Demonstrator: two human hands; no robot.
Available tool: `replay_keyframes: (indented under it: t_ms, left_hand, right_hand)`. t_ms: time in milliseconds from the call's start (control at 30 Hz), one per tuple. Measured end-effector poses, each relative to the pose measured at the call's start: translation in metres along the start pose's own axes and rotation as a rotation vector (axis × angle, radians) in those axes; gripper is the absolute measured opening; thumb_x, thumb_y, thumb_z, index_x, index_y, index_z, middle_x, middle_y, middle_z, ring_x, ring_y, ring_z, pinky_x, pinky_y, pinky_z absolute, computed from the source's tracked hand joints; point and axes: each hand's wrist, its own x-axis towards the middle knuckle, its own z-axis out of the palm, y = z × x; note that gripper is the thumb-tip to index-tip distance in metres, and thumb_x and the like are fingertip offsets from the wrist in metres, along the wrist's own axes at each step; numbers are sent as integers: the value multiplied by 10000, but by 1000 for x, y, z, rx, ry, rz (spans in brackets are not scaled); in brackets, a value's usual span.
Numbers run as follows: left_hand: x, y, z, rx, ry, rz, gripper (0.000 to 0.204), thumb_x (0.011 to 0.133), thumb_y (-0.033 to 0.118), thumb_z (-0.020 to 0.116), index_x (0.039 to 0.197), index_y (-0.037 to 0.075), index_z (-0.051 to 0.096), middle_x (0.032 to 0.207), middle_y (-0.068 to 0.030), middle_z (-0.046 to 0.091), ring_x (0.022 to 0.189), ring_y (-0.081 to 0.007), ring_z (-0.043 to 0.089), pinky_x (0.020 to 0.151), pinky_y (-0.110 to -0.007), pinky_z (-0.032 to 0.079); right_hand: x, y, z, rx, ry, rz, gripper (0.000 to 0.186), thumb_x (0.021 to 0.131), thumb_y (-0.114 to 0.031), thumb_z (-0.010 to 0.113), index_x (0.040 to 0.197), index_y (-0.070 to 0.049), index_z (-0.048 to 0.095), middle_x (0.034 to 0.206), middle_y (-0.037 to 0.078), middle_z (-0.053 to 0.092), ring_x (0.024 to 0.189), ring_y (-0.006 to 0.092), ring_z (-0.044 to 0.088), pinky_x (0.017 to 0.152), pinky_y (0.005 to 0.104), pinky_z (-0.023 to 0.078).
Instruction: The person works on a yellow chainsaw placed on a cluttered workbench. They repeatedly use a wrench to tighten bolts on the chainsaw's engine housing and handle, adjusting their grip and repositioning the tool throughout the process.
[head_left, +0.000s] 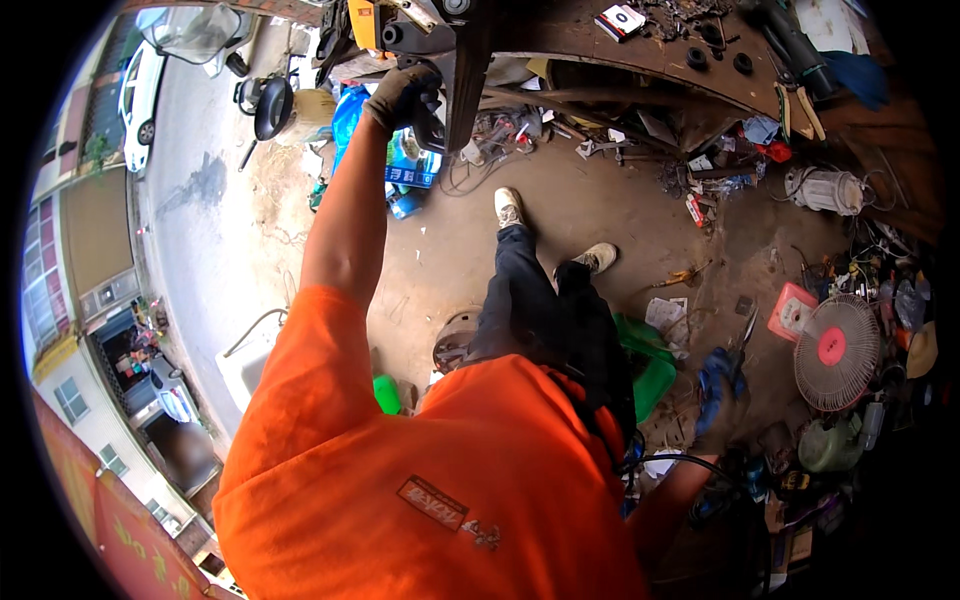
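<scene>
My left arm stretches forward, and my gloved left hand (pixel 400 92) is closed round a black handle (pixel 430 120). That handle belongs to a dark machine (pixel 468 75) with a yellow part (pixel 365 22), standing at the edge of a brown workbench (pixel 640 65). At my right side, low down, is my right hand (pixel 718 395) in a glove with blue on it. Its fingers look curled, and a pointed grey metal tool (pixel 748 328) juts out beyond them. The tool's exact kind is too small to make out.
A round fan (pixel 838 350) and a pink-and-white box (pixel 792 311) are at the right among clutter. A green plastic container (pixel 648 365) lies beside my legs. A motor-like grey unit (pixel 825 190) sits near the bench. A frying pan (pixel 273 108) and a street are at the left.
</scene>
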Motion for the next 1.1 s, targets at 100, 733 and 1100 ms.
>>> replay_keyframes:
  t_ms: [100, 733, 1100]
  left_hand:
    - [-4, 2, 4, 29, 35, 21, 83, 968, 90, 566, 956, 30, 622, 756, -12, 541, 637, -130, 510, 598, -286, 443]
    - [-5, 9, 24, 220, 160, -5, 113, 939, 116, 609, 838, 68, 597, 648, -8, 482, 581, -151, 540, 518, -344, 487]
    - [-18, 35, 80, 245, 364, 11, 166, 811, 104, 731, 955, 26, 704, 692, -32, 615, 527, -147, 572, 482, -322, 473]
  right_hand:
    - [1, 5, -5, -9, -1, 13, 336, 891, -68, 657, 1213, 24, 684, 1175, 88, 689, 1042, 205, 643, 906, 342, 511]
    - [-4, 21, 12, 71, -86, -65, 256, 908, -12, 629, 1150, 40, 695, 1222, 132, 684, 1118, 240, 647, 967, 384, 512]
    - [4, -34, 81, -64, -177, -117, 344, 931, -3, 601, 1270, 51, 620, 1155, 98, 675, 1086, 195, 633, 971, 328, 502]
